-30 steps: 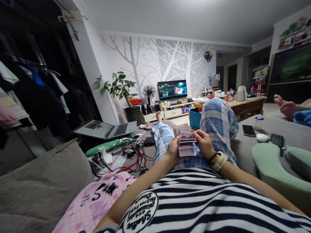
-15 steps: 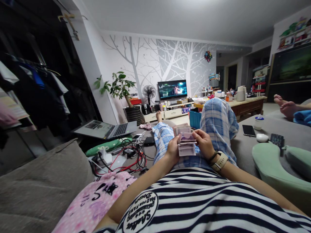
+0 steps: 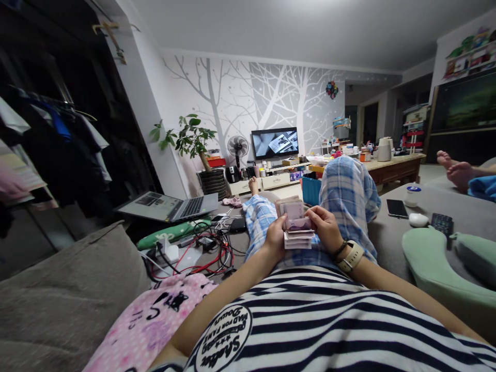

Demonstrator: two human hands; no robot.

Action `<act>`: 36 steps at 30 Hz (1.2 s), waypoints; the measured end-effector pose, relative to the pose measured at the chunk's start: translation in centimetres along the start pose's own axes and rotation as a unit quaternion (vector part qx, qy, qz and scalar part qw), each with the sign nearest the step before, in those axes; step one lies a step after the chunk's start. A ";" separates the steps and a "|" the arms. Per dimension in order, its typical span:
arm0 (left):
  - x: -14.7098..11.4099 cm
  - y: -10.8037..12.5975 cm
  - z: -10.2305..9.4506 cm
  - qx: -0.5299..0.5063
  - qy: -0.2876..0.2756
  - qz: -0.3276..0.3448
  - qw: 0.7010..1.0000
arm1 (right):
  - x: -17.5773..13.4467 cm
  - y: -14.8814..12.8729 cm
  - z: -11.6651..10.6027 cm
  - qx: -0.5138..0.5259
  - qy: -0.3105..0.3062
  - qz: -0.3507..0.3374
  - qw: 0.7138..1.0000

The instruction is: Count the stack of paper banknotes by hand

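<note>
gripping the banknotes [image 3: 297,240] by one edge, the left hand [image 3: 276,238] has its thumb on top, while the right hand [image 3: 326,226] (pale-strapped watch [image 3: 352,257] round that wrist) pinches the opposite edge, everything held over the blue plaid trousers [image 3: 346,194].

An electric fan [image 3: 237,147] stands left of the television [image 3: 275,142]. Farther left sit a potted tree [image 3: 204,161] and a laptop [image 3: 173,208].
</note>
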State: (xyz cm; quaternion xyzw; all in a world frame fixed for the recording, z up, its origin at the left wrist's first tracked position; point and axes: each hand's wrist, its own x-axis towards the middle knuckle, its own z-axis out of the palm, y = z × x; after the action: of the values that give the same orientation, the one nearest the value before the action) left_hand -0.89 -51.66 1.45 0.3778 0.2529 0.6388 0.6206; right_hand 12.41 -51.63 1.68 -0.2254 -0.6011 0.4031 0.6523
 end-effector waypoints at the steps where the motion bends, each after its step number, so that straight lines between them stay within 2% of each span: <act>1: -0.1 0.1 0.1 -0.001 0.008 -0.003 1.000 | 0.0 0.1 0.0 0.004 -0.005 0.001 1.000; 7: -0.6 0.4 0.8 -0.009 0.017 -0.041 0.999 | 0.2 0.6 -0.2 0.000 -0.024 -0.005 1.000; 13: -0.6 0.2 0.3 0.014 0.020 -0.004 1.000 | 0.4 1.0 -0.3 -0.008 -0.005 -0.022 1.000; 22: -1.2 0.4 0.4 0.052 0.033 -0.010 0.998 | 0.8 2.1 -0.7 -0.033 0.040 0.003 0.999; 30: -1.1 0.2 0.4 0.055 0.030 0.000 0.998 | 0.7 1.9 -0.8 -0.080 0.035 -0.006 0.996; 36: -0.7 0.1 0.4 0.014 0.009 -0.018 1.000 | 0.6 1.6 -0.6 -0.068 0.035 -0.014 0.997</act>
State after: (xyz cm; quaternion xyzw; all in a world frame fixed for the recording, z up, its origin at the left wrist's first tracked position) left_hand -0.63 -52.42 1.61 0.3763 0.2746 0.6276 0.6238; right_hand 12.55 -50.12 0.65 -0.2746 -0.6073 0.3436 0.6616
